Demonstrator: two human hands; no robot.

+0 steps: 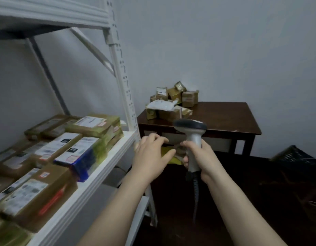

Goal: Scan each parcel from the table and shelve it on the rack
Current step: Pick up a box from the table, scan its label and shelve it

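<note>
Holds a small yellow parcel (168, 155) in the left hand (151, 153), with the fingers (157, 138) curled over its top and the thumb under it, so narrow and closed round the parcel. Grips the scanner (190, 125) by its handle with the right hand (204, 157), fingers wrapped round it, the head up at 12 o'clock and facing toward the bench (224, 119).

Has the parcel in the air between both hands: at 3 o'clock from the left palm, at 9 o'clock from the right one, and at 6 o'clock under the scanner head. Cannot tell its long axis for sure, being mostly hidden and blurred; seems to run from 9 to 3.

Has the rack shelf (104, 167) at 9 o'clock, just beside the left hand and clearly nearer to it than to the right. Probably needs next either to tip the scanner head down onto the label, or to carry the parcel toward 9 o'clock onto the shelf, next to the shelved parcels (77, 153). Has more waiting in the pile (171, 103) on the bench at 1 o'clock.
</note>
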